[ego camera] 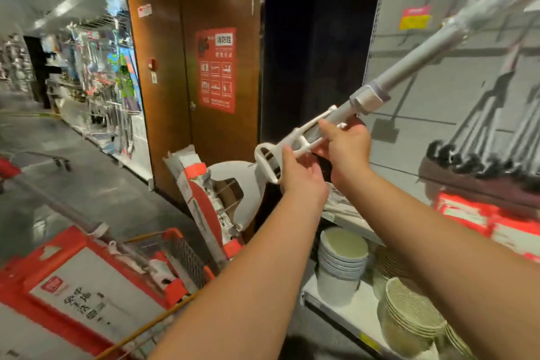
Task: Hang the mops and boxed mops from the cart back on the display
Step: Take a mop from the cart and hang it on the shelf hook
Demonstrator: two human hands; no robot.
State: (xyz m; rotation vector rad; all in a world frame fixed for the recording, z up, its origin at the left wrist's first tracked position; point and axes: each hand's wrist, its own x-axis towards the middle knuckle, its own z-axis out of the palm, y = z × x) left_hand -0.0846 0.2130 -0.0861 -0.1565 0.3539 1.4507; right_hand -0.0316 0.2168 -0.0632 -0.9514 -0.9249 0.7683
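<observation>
My left hand (302, 177) gripping the white loop end of the mop (409, 71), my right hand (346, 149) pinching its handle frame just above, shaft slanting up-right across the grey display panel (438, 102), boxed mops (87, 286) in the red cart (187, 257) lower left

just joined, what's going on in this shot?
A person holds a mop with both hands at its white handle end. The left hand grips by the hanging loop, and the right hand grips a little further up. The shaft slants up and right across the display, where other mops hang. This one is not hung yet. Boxed mops lie in the orange cart.
</observation>
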